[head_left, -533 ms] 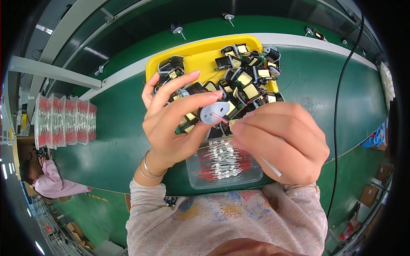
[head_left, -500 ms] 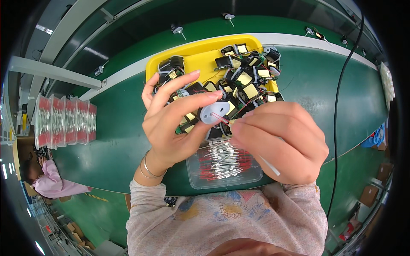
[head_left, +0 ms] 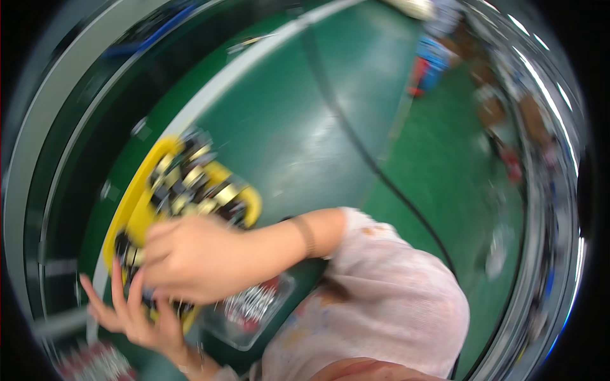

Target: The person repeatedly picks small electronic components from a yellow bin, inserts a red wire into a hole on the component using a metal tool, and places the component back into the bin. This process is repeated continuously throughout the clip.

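Observation:
My left hand (head_left: 136, 317) is at the lower left, its outer fingers spread. Between its thumb and index finger a pale sliver of the white oval-faced part (head_left: 149, 294) shows, mostly covered. My right hand (head_left: 190, 260) lies over it with fingers curled closed, and whatever they grip is hidden. Behind both hands stands a yellow tray (head_left: 130, 190) holding several black devices with pale yellow pads (head_left: 203, 190). Below the right wrist is a clear box (head_left: 241, 343) of red and white wire leads (head_left: 251, 305). Motion blur smears the whole picture.
A green table (head_left: 286, 114) extends up and right, edged by a pale rail (head_left: 210, 95). A black cable (head_left: 362, 146) hangs across the right side. More clear boxes of leads (head_left: 95, 365) stand at the lower left. Cardboard boxes (head_left: 534, 120) and a blue item (head_left: 433, 57) are beyond.
The view has swung to the right, so tray, box and hands now appear lower left and tilted. Both hands remain together; the oval face and thin lead seen before are now mostly covered.

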Demonstrator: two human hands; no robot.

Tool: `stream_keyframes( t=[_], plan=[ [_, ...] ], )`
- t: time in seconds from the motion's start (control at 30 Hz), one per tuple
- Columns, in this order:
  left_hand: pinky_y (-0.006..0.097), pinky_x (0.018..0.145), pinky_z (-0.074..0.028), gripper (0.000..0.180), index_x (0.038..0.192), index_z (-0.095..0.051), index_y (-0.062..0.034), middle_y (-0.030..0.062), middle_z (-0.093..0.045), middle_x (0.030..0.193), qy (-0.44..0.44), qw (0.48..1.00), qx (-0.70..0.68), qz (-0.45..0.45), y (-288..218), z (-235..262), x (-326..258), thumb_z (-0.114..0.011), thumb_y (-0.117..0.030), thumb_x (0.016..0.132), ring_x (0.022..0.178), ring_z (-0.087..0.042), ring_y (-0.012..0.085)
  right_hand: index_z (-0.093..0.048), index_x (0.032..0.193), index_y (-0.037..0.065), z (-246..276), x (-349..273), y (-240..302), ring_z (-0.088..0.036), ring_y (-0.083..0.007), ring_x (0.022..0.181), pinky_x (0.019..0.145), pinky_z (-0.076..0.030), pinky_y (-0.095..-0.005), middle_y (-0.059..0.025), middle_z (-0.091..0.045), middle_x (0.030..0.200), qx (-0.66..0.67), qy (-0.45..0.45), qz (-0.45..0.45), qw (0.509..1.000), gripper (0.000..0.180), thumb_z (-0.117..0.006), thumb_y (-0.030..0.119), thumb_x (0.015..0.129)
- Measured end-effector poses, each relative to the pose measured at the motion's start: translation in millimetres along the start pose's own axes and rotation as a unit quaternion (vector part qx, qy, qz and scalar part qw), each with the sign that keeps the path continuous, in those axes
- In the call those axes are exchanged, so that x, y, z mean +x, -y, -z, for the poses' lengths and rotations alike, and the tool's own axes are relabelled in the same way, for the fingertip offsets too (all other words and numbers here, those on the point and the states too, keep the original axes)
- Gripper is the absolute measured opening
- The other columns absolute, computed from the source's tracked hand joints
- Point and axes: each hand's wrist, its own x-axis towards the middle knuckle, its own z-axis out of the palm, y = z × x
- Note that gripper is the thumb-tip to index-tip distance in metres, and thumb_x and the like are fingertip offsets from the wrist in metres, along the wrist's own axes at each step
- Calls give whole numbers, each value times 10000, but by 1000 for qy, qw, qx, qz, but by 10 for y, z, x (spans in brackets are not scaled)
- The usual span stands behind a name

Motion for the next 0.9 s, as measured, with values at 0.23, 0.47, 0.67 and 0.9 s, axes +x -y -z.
stream_keyframes(
  t=[0.23,0.47,0.67,0.9],
  plan=[
    [348,881,-415,407,1168,-412,53,207,-509,1136,-16,816,-528,236,15,-196,-245,-575,-65,814,1017,-520,259,-581,629,46,-20,-22,43,-530,-259,614,506,-431,-353,-64,-509,625,77,-87,33,993,82,-647,87,601],
    [321,729,-478,369,993,-507,70,210,-604,886,-101,843,-472,238,6,-96,-201,-676,-154,755,791,-594,260,-556,557,50,-289,4,16,-524,-247,520,432,-405,-332,-70,-492,542,-45,-179,151,971,111,-636,128,554],
    [295,724,-492,436,959,-583,112,214,-630,886,-137,859,-439,224,-80,-40,-141,-692,-262,762,787,-618,252,-528,580,38,-378,-10,-23,-489,-235,512,402,-378,-320,-68,-468,570,-83,-207,165,961,131,-622,128,562],
    [300,694,-498,463,966,-577,128,221,-629,888,-193,891,-357,205,-253,82,-122,-703,-261,749,791,-622,256,-533,566,47,-402,-3,-8,-493,-251,507,421,-385,-330,-62,-471,550,-31,-214,175,961,116,-633,106,575]
  ],
)
